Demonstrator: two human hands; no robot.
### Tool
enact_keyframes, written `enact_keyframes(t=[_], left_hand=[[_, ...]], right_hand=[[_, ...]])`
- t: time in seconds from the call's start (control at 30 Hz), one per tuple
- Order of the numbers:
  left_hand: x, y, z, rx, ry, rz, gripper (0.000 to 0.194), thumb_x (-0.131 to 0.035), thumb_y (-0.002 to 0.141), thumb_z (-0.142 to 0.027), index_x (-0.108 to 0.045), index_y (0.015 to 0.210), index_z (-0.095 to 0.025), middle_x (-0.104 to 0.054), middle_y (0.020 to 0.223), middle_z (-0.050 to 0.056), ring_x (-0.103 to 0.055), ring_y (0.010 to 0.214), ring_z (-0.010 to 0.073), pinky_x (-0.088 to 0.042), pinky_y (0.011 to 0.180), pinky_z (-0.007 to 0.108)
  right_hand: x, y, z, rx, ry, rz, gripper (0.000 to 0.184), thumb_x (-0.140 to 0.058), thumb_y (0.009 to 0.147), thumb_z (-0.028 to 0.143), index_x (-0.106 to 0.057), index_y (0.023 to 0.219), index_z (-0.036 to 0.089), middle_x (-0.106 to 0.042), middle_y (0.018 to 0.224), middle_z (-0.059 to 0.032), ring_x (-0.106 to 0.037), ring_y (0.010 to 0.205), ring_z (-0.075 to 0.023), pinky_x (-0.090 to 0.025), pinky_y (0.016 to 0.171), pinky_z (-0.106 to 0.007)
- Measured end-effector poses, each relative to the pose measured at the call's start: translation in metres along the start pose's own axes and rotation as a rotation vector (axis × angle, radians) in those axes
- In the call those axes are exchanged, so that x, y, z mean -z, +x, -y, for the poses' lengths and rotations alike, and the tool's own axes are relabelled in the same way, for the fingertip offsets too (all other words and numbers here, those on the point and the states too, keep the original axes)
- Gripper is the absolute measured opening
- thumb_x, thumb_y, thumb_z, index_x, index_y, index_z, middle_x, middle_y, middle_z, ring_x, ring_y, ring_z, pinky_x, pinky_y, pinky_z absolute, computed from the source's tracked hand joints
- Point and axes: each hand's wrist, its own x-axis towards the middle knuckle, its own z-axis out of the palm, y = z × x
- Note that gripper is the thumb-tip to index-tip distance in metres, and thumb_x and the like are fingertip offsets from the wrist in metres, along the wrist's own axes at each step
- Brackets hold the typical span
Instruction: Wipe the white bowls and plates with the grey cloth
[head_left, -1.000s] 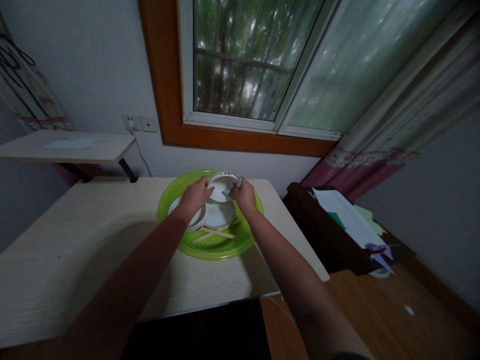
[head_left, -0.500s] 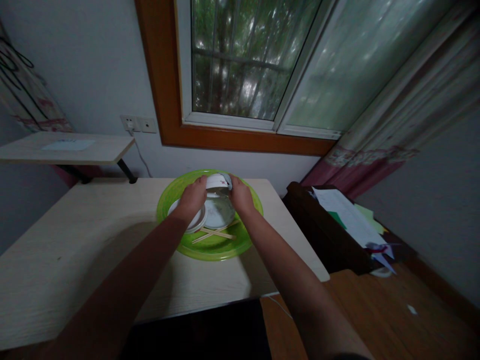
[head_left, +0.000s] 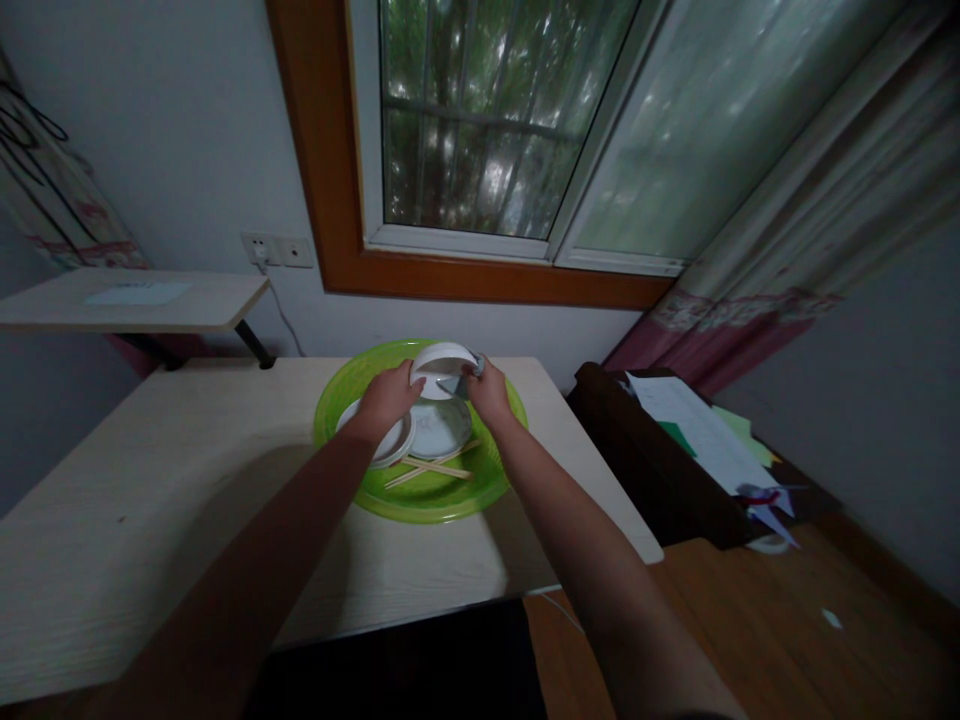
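Observation:
My left hand grips the left side of a white bowl, its fingers closed on the rim. The bowl is tilted with its inside turned toward me. At the bowl's right side, my right hand is closed on a grey cloth, part of which lies inside the bowl. Below them sits a big round green tray. In it are a white plate, stacked white dishes partly hidden by my left hand, and several crossed chopsticks.
The tray stands on a pale wooden table against the wall. A raised shelf is at the back left, under a wall socket. Right of the table is a dark brown box-like piece with papers on it.
The bowl has been tipped so that its inside now faces me. My right hand has shifted slightly right and the cloth now shows inside the bowl. The plate and chopsticks have stayed put.

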Motion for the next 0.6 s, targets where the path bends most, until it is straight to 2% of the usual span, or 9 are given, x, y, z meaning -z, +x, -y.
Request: enact_keyframes(t=[0.23, 0.37, 0.47, 0.6], left_hand=[[0.001, 0.003, 0.006, 0.009, -0.183, -0.064, 0.031, -0.045, 0.093, -0.019, -0.066, 0.115, -0.015, -0.075, 0.107, 0.014, -0.072, 0.1, 0.0255, -0.053, 0.091, 0.033], [0.006, 0.001, 0.005, -0.011, -0.177, -0.138, 0.039, -0.046, 0.087, -0.011, -0.065, 0.121, -0.016, -0.074, 0.113, 0.014, -0.07, 0.108, 0.0268, -0.052, 0.099, 0.036], [0.009, -0.001, 0.005, -0.061, -0.154, -0.145, 0.049, -0.045, 0.083, -0.004, -0.062, 0.127, -0.014, -0.071, 0.124, 0.014, -0.065, 0.118, 0.0266, -0.048, 0.107, 0.038], [0.009, -0.003, 0.005, -0.111, -0.184, -0.173, 0.055, -0.042, 0.079, 0.0, -0.061, 0.129, -0.013, -0.067, 0.131, 0.015, -0.061, 0.125, 0.0257, -0.045, 0.112, 0.039]], right_hand=[[-0.002, -0.004, 0.005, 0.109, -0.042, 0.101, 0.043, -0.053, 0.081, 0.013, -0.066, 0.121, 0.017, -0.075, 0.115, -0.011, -0.068, 0.108, -0.027, -0.053, 0.1, -0.042], [0.002, -0.007, 0.014, 0.219, -0.169, 0.078, 0.055, -0.053, 0.076, 0.006, -0.062, 0.129, 0.016, -0.07, 0.127, -0.0134, -0.063, 0.118, -0.028, -0.048, 0.109, -0.044], [0.004, -0.01, 0.023, 0.351, -0.232, 0.093, 0.059, -0.052, 0.074, 0.003, -0.059, 0.133, 0.011, -0.064, 0.134, -0.0167, -0.056, 0.127, -0.0293, -0.043, 0.115, -0.046], [0.005, -0.018, 0.04, 0.491, -0.244, 0.153, 0.068, -0.057, 0.08, 0.008, -0.045, 0.147, 0.011, -0.051, 0.149, -0.0192, -0.045, 0.14, -0.0295, -0.036, 0.121, -0.049]])
